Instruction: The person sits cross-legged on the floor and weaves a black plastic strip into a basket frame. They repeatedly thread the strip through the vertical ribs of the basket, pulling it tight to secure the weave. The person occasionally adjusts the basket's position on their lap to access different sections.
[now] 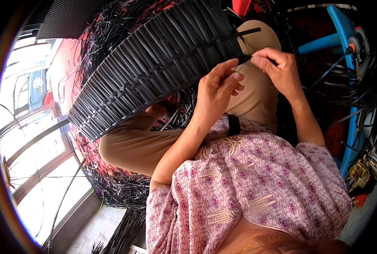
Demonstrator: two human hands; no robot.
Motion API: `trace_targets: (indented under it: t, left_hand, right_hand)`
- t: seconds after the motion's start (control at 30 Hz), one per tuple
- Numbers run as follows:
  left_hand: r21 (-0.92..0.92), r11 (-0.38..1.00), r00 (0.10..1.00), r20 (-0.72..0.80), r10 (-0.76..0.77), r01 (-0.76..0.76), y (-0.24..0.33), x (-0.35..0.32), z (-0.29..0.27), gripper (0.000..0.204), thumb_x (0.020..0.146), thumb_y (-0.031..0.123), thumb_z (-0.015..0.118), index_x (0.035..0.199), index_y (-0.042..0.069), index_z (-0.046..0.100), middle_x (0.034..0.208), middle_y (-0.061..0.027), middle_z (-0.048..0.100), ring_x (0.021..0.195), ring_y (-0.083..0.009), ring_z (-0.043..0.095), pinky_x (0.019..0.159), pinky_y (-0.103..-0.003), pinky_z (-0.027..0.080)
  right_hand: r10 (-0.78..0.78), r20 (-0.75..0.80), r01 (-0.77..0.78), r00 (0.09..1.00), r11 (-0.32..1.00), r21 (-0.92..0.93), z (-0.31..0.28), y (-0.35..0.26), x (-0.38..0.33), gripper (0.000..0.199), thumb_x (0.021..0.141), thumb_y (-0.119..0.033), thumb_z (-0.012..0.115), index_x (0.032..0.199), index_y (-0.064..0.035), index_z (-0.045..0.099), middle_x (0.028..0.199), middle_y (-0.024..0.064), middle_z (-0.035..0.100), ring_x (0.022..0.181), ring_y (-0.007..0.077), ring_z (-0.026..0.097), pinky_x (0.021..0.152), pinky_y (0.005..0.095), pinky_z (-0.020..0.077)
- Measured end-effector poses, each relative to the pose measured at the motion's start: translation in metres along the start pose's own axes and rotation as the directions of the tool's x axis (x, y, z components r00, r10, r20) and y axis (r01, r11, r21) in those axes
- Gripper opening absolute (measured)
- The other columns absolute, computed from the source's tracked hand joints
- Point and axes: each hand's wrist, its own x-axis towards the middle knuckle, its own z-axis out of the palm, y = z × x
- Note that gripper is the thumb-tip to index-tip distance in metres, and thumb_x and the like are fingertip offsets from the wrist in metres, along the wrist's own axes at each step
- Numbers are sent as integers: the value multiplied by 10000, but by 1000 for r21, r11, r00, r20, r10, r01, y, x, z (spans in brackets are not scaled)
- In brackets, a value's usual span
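Note:
A long panel of black woven strips (154, 63) slants across my lap, its slats bound by bands running lengthwise. My left hand (216, 89) is beside the panel's lower right end, fingers curled and thumb bent toward them; what lies in the grip is too small to tell. Just to its right, my right hand (279, 67) pinches a thin black strip (247, 57) between thumb and forefinger, at the panel's corner. Another flat band end (250, 32) sticks out past the panel's right edge, over my knee.
Loose black strips (116, 190) lie heaped on the red floor around my crossed legs. At the right stands a blue frame (345, 46) with an orange-and-grey tool (353, 47) by it. A glass door (40, 139) is at the left. Something red (241, 6) shows at the top.

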Motion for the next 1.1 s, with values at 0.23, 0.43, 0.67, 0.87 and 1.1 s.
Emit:
trace_targets:
  t: [0.23,0.43,0.67,0.87,1.1]
  left_hand:
    - [-298,950,995,54,-84,96,0,19,2,546,994,121,586,1449,-102,383,991,-124,688,797,-130,659,658,-243,538]
    - [-270,960,997,-22,-80,71,4,21,7,583,980,140,611,1451,-109,377,1011,-128,702,804,-120,658,672,-241,541]
    - [-278,957,996,-2,-87,83,4,17,11,649,967,129,620,1488,-103,312,1007,-133,700,802,-134,653,673,-252,538]
    - [-234,970,998,6,-66,66,8,21,9,686,972,108,618,1521,-76,250,986,-132,685,785,-137,656,637,-253,538]
    - [151,987,998,6,60,-60,4,20,15,705,962,102,637,1524,-66,245,983,-134,678,770,-141,667,607,-258,543]
  right_hand:
    - [142,26,-144,990,983,111,7,16,25,241,909,-192,673,988,29,727,826,74,734,782,90,654,724,271,517]
    - [188,9,-187,982,974,125,12,20,27,257,912,-205,667,992,32,726,824,69,732,788,88,652,729,271,516]
    - [139,34,-141,990,985,95,15,27,33,235,915,-228,688,904,5,721,674,-16,610,615,58,529,570,240,436]
    - [171,137,-179,976,983,48,7,25,41,231,906,-216,683,904,14,711,691,-5,620,633,64,549,579,246,443]
    - [175,109,-190,978,972,140,10,27,36,221,904,-204,680,917,15,714,738,13,656,681,66,569,632,249,461]
